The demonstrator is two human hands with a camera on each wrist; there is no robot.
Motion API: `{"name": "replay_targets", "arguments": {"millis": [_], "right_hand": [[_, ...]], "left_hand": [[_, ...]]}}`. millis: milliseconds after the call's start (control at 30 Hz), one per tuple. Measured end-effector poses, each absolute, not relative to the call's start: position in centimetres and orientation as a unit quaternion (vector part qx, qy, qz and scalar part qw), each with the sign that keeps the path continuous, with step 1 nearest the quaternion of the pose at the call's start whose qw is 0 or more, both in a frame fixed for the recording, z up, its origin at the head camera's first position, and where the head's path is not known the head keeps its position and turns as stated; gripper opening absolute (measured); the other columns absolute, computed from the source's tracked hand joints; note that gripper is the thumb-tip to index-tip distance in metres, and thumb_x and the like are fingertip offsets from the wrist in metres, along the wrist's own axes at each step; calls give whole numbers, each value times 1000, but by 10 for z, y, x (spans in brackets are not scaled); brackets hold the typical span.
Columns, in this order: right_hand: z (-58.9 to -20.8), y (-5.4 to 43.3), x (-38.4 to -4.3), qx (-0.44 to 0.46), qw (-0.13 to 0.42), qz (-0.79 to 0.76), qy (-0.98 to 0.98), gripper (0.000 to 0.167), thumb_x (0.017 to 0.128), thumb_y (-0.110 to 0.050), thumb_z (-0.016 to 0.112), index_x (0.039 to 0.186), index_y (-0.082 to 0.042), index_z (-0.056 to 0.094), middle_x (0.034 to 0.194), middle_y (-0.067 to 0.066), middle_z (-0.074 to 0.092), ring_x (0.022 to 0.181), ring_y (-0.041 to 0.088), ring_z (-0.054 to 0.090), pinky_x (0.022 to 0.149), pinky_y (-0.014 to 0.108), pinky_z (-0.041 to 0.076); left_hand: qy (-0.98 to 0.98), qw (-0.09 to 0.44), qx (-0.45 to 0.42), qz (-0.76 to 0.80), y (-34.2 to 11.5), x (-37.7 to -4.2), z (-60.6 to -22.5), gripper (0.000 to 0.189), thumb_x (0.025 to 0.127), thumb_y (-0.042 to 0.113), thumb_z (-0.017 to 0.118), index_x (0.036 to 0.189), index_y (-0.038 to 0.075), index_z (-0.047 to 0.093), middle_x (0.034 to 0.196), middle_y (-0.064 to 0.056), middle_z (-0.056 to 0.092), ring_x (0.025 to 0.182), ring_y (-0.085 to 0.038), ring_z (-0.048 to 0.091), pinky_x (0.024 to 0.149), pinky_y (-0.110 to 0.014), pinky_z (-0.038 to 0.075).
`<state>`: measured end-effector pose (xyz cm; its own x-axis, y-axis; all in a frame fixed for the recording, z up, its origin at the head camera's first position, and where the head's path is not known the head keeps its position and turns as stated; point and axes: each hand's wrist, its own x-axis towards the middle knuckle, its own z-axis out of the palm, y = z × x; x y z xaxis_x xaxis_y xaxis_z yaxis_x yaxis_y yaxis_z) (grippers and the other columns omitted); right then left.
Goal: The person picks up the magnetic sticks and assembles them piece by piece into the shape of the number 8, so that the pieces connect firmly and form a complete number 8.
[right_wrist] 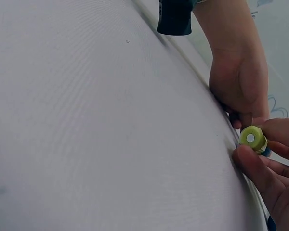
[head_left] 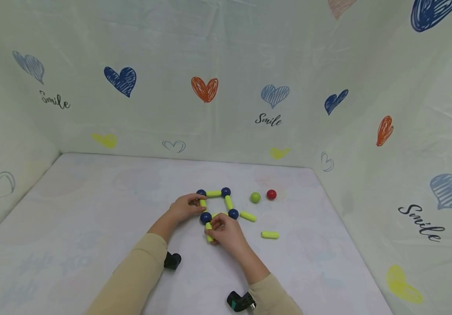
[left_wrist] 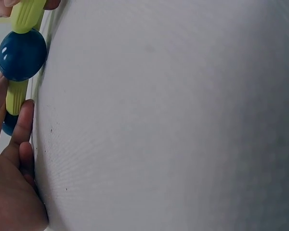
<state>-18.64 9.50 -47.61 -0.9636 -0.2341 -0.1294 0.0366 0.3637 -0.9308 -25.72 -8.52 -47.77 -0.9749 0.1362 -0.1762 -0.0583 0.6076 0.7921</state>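
Observation:
Blue balls and yellow-green magnetic rods form a four-sided frame on the table. My left hand pinches the frame's left rod, between the far-left ball and the near-left ball. With thumb and fingers, my right hand grips another rod, which points toward me from the near-left ball. In the left wrist view this rod meets the blue ball. Its round end faces the right wrist camera. The right hand partly hides the frame's near rod.
Right of the frame lie a loose rod and another rod. A green ball and a red ball sit farther back. A heart-printed cloth wall stands behind the table. Black wrist devices hang by both sleeves.

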Motion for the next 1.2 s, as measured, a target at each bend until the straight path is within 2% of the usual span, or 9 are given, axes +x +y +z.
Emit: {"name": "replay_targets", "arguments": {"millis": [267,433,733,1000,1200], "right_hand": [[-479,94,-190,-69,117,-559,818,19,84,-6,76,95,-3,61,85,6,58,61,14,62,55,30,56],[-479,94,-190,-67,115,-558,819,19,84,-6,76,94,-3,61,84,6,57,60,14,62,55,30,56],[-478,97,-189,-67,118,-557,819,21,84,-12,77,96,-3,62,85,5,60,63,15,63,57,30,56],[-469,110,-189,-79,80,-487,866,21,85,-19,78,97,-8,65,81,-1,62,69,13,59,58,26,51],[-464,123,-191,-65,72,-470,877,22,85,-20,78,97,-8,64,81,0,60,70,15,56,59,26,49]], "left_hand": [[890,109,26,442,-86,-258,-478,35,87,26,75,121,18,69,88,2,63,89,-21,54,99,-62,25],[889,108,25,444,-85,-256,-476,35,87,26,75,121,18,69,89,2,62,88,-22,54,96,-60,27],[889,105,23,445,-85,-256,-477,37,84,26,78,120,19,69,88,2,63,89,-21,54,96,-59,27],[889,112,14,444,-83,-257,-477,38,84,27,78,120,20,69,90,1,62,90,-22,53,98,-58,27],[889,113,13,444,-83,-257,-476,38,84,26,79,120,19,69,90,1,62,90,-22,53,95,-55,29]]}}
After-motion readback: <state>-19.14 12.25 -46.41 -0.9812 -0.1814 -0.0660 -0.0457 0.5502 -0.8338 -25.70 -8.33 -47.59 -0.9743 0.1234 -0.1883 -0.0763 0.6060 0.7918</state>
